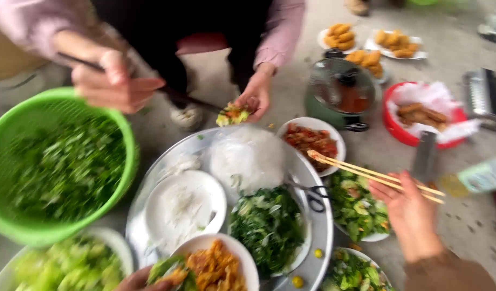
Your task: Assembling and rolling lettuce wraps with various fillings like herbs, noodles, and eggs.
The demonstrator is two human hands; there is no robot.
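Chopsticks (374, 177), a pale wooden pair, lay pinched in the right hand (407, 213), whose fingers were closed around their rear ends; the tips reached left to the rim of a white bowl of red, sauced pieces (312, 141). Under the sticks sat a plate of green salad (356, 207). The left hand (142, 280) showed only at the bottom edge, its fingers closed on a leaf wrap (169, 271) just beside a white bowl of fried golden pieces (218, 267); the wrap touched that bowl's rim. All this rested on or about a round metal tray (323, 226) on the floor, which also carried a heap of white noodles (248, 156), a white plate (186, 207) and a bowl of chopped herbs (269, 226), with scissors (312, 196) between herbs and salad. To the left stood a green colander of greens (59, 167). Across the tray another person in pink sleeves held dark chopsticks (80, 62) in one hand (110, 81) and a filled leaf (233, 114) in the other hand (256, 97). Farther off were a green pot with a glass lid (342, 94) and a red basket of fried rolls (423, 116)
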